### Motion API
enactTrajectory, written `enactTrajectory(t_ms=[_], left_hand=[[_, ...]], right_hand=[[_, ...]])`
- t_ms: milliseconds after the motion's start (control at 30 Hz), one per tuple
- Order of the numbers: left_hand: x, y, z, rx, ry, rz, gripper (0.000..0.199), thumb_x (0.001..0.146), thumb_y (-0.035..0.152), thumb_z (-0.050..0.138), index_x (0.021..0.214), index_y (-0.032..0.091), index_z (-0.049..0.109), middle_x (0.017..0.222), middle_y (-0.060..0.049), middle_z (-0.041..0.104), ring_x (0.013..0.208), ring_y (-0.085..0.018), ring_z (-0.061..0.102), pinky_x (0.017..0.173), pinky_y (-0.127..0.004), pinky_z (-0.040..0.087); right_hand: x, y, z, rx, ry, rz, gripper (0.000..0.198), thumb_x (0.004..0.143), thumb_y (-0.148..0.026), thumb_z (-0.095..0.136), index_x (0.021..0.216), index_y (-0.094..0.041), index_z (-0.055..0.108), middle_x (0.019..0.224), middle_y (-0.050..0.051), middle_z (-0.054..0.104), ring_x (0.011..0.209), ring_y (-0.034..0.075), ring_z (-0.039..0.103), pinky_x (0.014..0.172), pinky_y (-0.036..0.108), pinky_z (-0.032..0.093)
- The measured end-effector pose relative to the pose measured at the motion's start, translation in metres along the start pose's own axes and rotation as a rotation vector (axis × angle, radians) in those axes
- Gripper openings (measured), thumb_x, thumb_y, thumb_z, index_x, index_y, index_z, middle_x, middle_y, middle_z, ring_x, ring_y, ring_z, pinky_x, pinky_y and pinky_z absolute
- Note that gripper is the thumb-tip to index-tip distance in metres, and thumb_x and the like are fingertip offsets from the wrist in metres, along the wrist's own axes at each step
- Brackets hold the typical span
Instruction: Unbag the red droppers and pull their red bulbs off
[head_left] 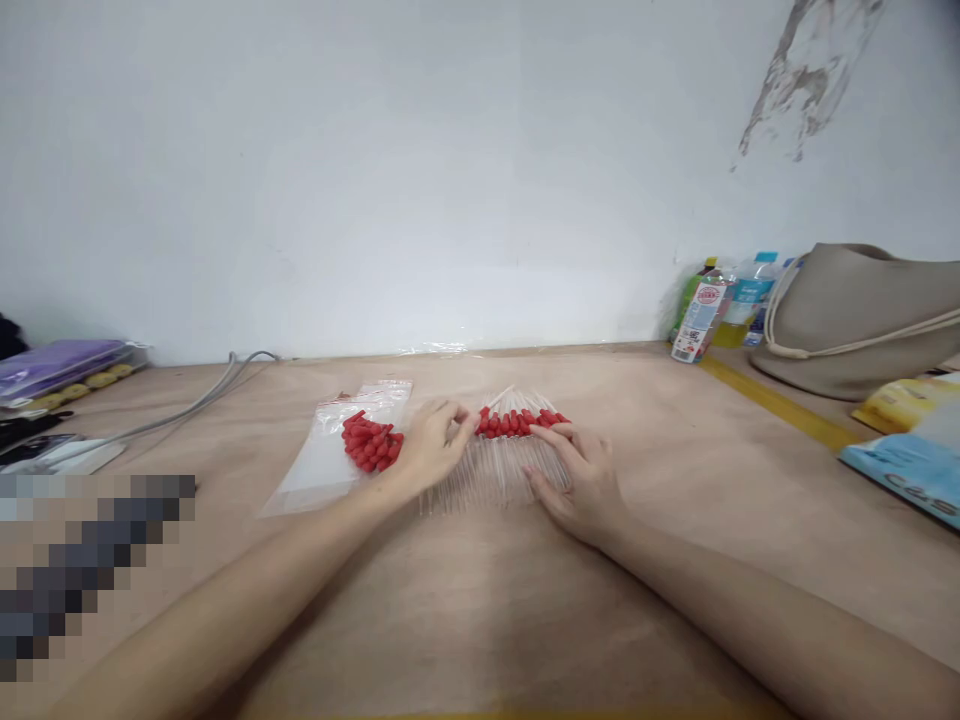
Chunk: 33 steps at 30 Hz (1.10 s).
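A row of thin clear tubes (480,480) lies side by side on the table, with small red rubber-like caps (514,423) across them and pale tips fanning out beyond. My left hand (436,440) is at the row's left end, thumb and fingers closed together beside the leftmost red cap; anything between the fingertips is too small to make out. On the right side, my right hand (581,475) rests over the tubes with thumb and forefinger apart, the forefinger touching the red caps. Left of my left hand, a pile of loose red caps (370,443) sits on a clear zip bag (315,470).
Bottles (701,315) and a grey-brown bag (862,310) stand at the back right, near yellow tape (780,405) and a blue-yellow packet (907,465). A grey cable (202,400) and a purple package (60,368) lie at the left. A white wall (450,180) closes off the back.
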<state>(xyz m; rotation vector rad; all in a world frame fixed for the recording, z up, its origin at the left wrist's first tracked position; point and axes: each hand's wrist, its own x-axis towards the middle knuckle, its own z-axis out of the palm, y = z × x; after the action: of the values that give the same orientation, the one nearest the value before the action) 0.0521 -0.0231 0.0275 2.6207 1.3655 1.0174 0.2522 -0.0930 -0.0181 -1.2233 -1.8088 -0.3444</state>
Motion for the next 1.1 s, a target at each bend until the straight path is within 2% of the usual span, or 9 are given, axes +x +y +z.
enactTrajectory(t_ms=[67,133,267,400,533,633,767,933,1100], left_hand=[[-0.025,-0.002,-0.01,-0.013,0.011,0.1,0.024,0.087,0.034,0.041,0.079,0.017,0.056,0.08,-0.004,0.057,0.08,-0.017,0.051,0.074,-0.031,0.038],[-0.046,-0.006,-0.015,0.016,0.002,0.182,0.019,0.086,0.031,0.043,0.084,0.018,0.057,0.082,-0.005,0.057,0.08,-0.018,0.05,0.073,-0.032,0.037],[-0.068,-0.01,-0.014,0.052,0.011,0.284,0.013,0.085,0.025,0.045,0.087,0.019,0.056,0.086,-0.004,0.06,0.079,-0.017,0.05,0.072,-0.033,0.035],[-0.069,-0.009,-0.01,0.069,0.031,0.361,0.012,0.084,0.025,0.048,0.087,0.019,0.058,0.086,-0.004,0.061,0.078,-0.017,0.05,0.072,-0.033,0.035],[-0.069,-0.009,-0.009,0.068,0.049,0.388,0.013,0.084,0.026,0.049,0.088,0.019,0.059,0.086,-0.004,0.062,0.079,-0.017,0.052,0.073,-0.033,0.036],[-0.069,-0.007,-0.009,0.056,0.07,0.373,0.017,0.083,0.027,0.051,0.095,0.019,0.059,0.094,-0.006,0.062,0.086,-0.018,0.052,0.077,-0.034,0.037],[-0.066,0.0,-0.006,0.04,0.026,0.402,0.028,0.08,0.032,0.056,0.106,0.021,0.056,0.105,-0.007,0.06,0.099,-0.021,0.051,0.086,-0.037,0.036],[-0.064,0.004,0.0,0.025,0.017,0.444,0.013,0.083,0.027,0.052,0.091,0.021,0.061,0.091,-0.003,0.065,0.093,-0.018,0.054,0.086,-0.035,0.037],[-0.064,0.006,-0.001,0.013,0.008,0.466,0.012,0.084,0.025,0.05,0.089,0.021,0.06,0.087,-0.003,0.066,0.089,-0.017,0.055,0.086,-0.036,0.037]], right_hand=[[0.001,0.001,-0.001,-0.01,0.024,-0.047,0.049,0.08,-0.036,0.051,0.125,-0.018,0.044,0.118,0.012,0.052,0.106,0.023,0.048,0.088,0.037,0.032],[0.002,0.001,-0.002,-0.008,-0.008,-0.127,0.057,0.079,-0.04,0.051,0.13,-0.017,0.038,0.125,0.013,0.047,0.113,0.024,0.044,0.094,0.04,0.031],[0.003,-0.002,-0.003,0.004,-0.133,-0.263,0.054,0.08,-0.044,0.051,0.127,-0.02,0.042,0.128,0.011,0.047,0.12,0.025,0.039,0.102,0.046,0.024],[0.003,-0.005,-0.002,0.03,-0.204,-0.3,0.04,0.083,-0.04,0.049,0.119,-0.021,0.052,0.122,0.008,0.054,0.12,0.023,0.041,0.103,0.047,0.022],[0.003,-0.004,0.002,0.058,-0.191,-0.333,0.021,0.085,-0.034,0.049,0.098,-0.025,0.063,0.109,0.004,0.062,0.114,0.02,0.048,0.103,0.047,0.022],[0.002,-0.003,0.004,0.08,-0.186,-0.347,0.017,0.084,-0.031,0.05,0.088,-0.025,0.066,0.104,0.003,0.064,0.111,0.019,0.05,0.103,0.047,0.021],[0.002,-0.006,0.004,0.108,-0.165,-0.342,0.017,0.084,-0.031,0.051,0.086,-0.025,0.067,0.101,0.002,0.065,0.107,0.019,0.051,0.102,0.046,0.022],[0.003,-0.012,0.005,0.135,-0.15,-0.363,0.017,0.083,-0.032,0.051,0.086,-0.026,0.066,0.095,0.001,0.067,0.102,0.018,0.054,0.101,0.046,0.023],[0.001,-0.015,0.009,0.182,-0.159,-0.377,0.016,0.084,-0.031,0.05,0.087,-0.025,0.065,0.089,0.0,0.068,0.099,0.016,0.056,0.102,0.045,0.023]])
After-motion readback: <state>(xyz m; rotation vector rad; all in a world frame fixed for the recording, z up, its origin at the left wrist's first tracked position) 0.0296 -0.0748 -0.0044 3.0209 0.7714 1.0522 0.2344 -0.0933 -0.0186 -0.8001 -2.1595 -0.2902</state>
